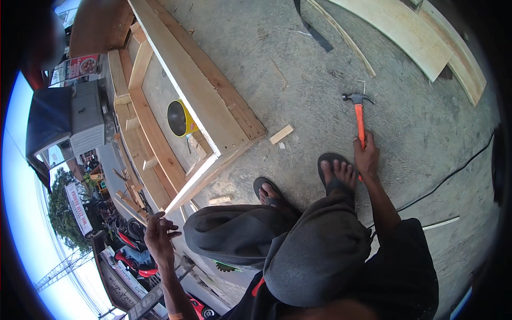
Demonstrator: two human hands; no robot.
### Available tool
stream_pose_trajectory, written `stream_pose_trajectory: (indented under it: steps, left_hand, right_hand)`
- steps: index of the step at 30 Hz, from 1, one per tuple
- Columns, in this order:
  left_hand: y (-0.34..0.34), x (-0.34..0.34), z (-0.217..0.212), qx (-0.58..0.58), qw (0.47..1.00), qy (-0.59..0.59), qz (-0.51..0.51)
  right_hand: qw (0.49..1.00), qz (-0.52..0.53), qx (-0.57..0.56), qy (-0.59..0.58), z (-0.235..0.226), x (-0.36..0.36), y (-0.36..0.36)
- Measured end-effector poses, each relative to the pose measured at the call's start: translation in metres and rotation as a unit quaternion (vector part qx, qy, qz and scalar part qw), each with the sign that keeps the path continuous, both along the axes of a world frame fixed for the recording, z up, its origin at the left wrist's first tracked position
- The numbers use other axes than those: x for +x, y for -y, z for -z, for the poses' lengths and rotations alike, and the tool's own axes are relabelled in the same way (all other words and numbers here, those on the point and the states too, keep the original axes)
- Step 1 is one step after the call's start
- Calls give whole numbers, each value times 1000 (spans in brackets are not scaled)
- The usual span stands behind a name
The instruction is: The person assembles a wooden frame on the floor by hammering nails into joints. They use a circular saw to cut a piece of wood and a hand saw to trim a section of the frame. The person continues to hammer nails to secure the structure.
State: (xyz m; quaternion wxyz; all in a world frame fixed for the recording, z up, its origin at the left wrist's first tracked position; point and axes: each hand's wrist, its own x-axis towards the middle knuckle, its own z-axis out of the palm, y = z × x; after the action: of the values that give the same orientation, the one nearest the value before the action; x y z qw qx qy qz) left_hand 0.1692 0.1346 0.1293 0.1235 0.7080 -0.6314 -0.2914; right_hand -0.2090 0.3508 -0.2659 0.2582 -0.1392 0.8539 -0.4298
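Observation:
My right hand (367, 154) is wrapped round the orange handle of a claw hammer (359, 120). The hammer's dark head points away from me, over the concrete floor beyond my right foot; whether it touches the floor I cannot tell. At the left, my left hand (159, 239) is raised with its fingers loosely bent and apart, and nothing shows in them. It is nearest to the low corner of a wooden frame (205, 80), which is built of planks with short crosspieces. A yellow bucket (189, 121) with a dark inside sits within the frame.
A small wood offcut (281, 134) lies beyond my feet. Curved pale boards (394, 34), a thin wood strip (346, 37) and a black strap (314, 34) lie at the far side. A black cable (448, 176) crosses the floor on the right. Motorbikes (130, 250) stand at the left.

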Motion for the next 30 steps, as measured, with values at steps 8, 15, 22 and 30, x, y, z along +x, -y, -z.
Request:
stream_pose_trajectory:
  steps: [8, 15, 22, 30]
  left_hand:
    - [94, -214, 112, -20, 880, 177, 440]
    - [117, -194, 169, -22, 804, 303, 512]
    - [113, -196, 168, -8, 801, 316, 508]
    - [114, -193, 169, -10, 798, 314, 515]
  right_hand:
    - [995, -47, -72, 57, -49, 11, 20]
    - [974, -167, -127, 87, -91, 42, 46]
    - [921, -276, -260, 86, -104, 66, 84]
    - [947, -143, -260, 125, -136, 76, 102]
